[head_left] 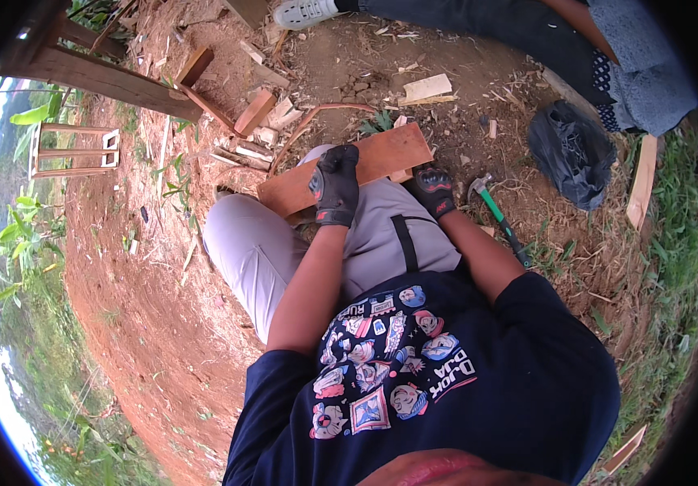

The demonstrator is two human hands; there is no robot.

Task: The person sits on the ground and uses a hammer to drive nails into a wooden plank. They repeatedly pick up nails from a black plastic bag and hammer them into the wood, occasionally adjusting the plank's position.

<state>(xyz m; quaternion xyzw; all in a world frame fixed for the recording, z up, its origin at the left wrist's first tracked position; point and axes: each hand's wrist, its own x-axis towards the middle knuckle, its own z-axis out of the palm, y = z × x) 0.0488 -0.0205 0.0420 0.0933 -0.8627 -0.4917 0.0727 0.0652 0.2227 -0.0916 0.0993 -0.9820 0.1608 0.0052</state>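
A reddish-brown wooden board (389,156) lies slantwise across my lap, its right end higher than its left. My left hand (335,186), in a black work glove with red marks, is closed on the middle of it. By the board's lower edge near its right end is my right hand (431,192), in a matching glove. Its fingers look curled, but their tips are hidden, and a pale bit of wood (401,175) shows beside them. On the dirt just right of that hand rests a claw hammer (496,212) with a green and black handle.
Wood offcuts (256,112) and chips litter the reddish dirt ahead. A black plastic bag (572,154) lies at right, near another person's dark-clad leg (478,28). A long plank (643,182) lies beside the grass. At far left stands a wooden frame (73,151).
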